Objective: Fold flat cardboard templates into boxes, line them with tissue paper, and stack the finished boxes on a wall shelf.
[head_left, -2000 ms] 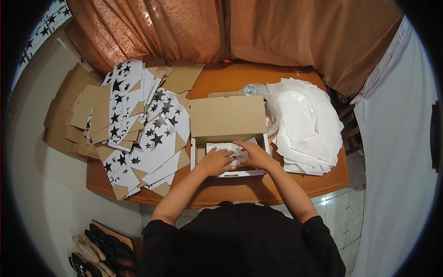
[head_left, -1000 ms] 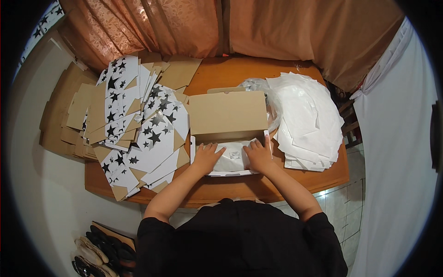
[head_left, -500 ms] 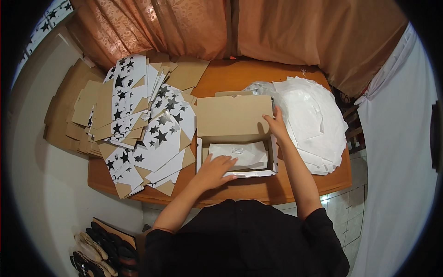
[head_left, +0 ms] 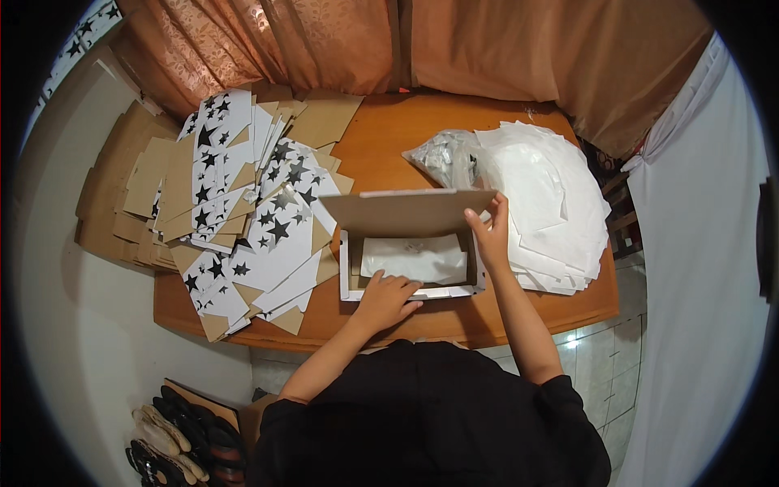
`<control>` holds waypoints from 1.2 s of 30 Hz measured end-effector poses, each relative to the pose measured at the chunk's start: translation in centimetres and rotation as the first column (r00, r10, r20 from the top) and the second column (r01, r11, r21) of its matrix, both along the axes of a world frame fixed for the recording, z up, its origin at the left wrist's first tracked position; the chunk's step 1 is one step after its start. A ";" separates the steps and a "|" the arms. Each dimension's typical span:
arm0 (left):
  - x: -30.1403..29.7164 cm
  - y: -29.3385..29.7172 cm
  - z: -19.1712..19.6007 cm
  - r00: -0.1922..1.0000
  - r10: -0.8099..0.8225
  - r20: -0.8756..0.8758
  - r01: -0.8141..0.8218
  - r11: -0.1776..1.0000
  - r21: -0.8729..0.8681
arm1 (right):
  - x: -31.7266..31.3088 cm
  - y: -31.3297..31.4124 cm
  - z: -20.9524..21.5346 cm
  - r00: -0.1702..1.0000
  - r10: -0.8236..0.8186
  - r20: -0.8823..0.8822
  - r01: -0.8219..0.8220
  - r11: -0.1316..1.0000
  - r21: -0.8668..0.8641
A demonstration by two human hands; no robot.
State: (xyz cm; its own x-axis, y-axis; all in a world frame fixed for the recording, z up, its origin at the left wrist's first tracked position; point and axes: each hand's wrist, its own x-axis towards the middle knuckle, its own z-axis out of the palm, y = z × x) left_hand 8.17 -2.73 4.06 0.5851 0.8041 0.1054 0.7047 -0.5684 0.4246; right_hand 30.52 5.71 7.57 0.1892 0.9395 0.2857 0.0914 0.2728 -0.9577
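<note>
Open cardboard box [head_left: 410, 280] at the near middle of the wooden table [head_left: 389, 138], white inside, with a white packet [head_left: 415, 260] lying flat in it. Brown lid [head_left: 406, 213] raised at a tilt over the far side of the box. Right hand [head_left: 489, 231] closed on the lid's right front corner, thumb under the edge and fingers over it. Left hand [head_left: 385, 299] laid on the box's near wall, fingers spread loosely and bent over the rim, gripping nothing that could be made out. Just right of the box, touching it or nearly so, a thick heap of white bags [head_left: 544, 207], and behind the lid a crumpled clear plastic bag [head_left: 445, 158]. To the left, a sprawling pile of flat box blanks [head_left: 260, 219], white with black stars on one face and plain brown on the other, spilling over the table's near left edge. Beyond those, lower and further left, a stack of brown cardboard sheets [head_left: 122, 211]. Orange curtain [head_left: 365, 40] hung along the far side. Pairs of shoes [head_left: 182, 442] on the floor at lower left.
</note>
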 end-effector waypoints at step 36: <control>-1.3 -5.1 -5.0 0.938 0.225 0.262 -0.334 0.785 0.522 | 0.4 -11.8 -6.4 0.868 0.000 0.496 -0.067 0.991 0.116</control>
State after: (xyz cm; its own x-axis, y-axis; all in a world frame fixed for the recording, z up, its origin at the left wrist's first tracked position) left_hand 6.82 -7.88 -0.96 0.2712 0.7023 0.6582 0.8138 -0.5325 0.2328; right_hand 30.91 -6.12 1.16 -0.0391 0.8926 0.4491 0.5322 0.3990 -0.7467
